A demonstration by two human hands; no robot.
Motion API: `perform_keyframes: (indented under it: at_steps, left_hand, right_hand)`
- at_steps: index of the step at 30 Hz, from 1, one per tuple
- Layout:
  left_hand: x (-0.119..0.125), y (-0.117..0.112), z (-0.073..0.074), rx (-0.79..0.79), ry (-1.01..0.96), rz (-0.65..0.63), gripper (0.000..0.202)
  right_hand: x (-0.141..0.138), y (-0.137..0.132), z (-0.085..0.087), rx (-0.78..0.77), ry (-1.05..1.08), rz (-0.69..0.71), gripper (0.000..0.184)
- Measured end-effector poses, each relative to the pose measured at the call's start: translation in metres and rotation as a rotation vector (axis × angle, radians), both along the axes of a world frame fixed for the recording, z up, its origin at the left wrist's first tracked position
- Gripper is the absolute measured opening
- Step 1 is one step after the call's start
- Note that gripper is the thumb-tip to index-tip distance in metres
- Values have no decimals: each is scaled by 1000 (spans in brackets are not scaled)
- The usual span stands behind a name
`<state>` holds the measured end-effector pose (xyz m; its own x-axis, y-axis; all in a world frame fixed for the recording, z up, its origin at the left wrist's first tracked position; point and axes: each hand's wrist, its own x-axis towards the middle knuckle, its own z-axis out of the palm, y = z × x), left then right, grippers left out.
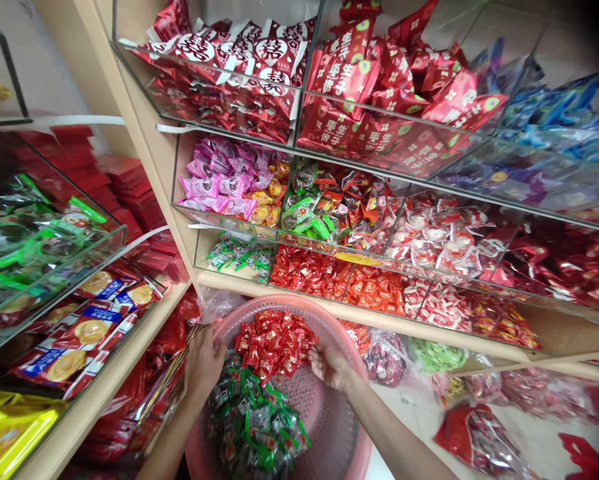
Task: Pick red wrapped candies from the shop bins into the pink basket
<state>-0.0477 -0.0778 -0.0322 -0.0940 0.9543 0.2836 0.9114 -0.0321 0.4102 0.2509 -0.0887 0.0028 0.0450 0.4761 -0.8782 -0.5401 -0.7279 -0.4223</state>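
Pink basket (pixel 334 427); red candies (pixel 274 343); bright green sweets (pixel 259 420)

In a pink perforated basket (pixel 342 427), red-wrapped sweets (pixel 274 347) are heaped towards the far side and green-wrapped sweets (pixel 259 427) nearer, the two piles touching. Beyond it, a low row of clear bins (pixel 253 273) is carried by a wooden shelf board (pixel 379 323), with small sweets in green, red, orange and white-and-red wrappers spread inside, while biscuit packets (pixel 92 327) and yellow packets (pixel 17 427) are held in compartments along the left shelf (pixel 114 373). The pale tiled floor (pixel 409 427) is partly covered by plastic bags of sweets (pixel 387 357), though what lies at its far right is too blurred to be told surely
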Motion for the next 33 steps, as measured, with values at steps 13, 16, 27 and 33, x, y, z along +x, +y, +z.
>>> perform_keyframes:
  at_steps: [13,16,27,33]
  left_hand:
    - [-1,0,-3,-8,0,7,38]
    - [-1,1,-4,-16,-2,11,38]
    - [-3,0,-5,-17,22,3,37]
    - [-3,0,-9,-32,16,8,38]
  right_hand:
    - [-22,17,9,124,-9,363,27]
    - [-24,30,22,272,-139,528,27]
    - [-24,143,73,661,-1482,900,55]
    - [-35,160,72,484,-1508,1128,55]
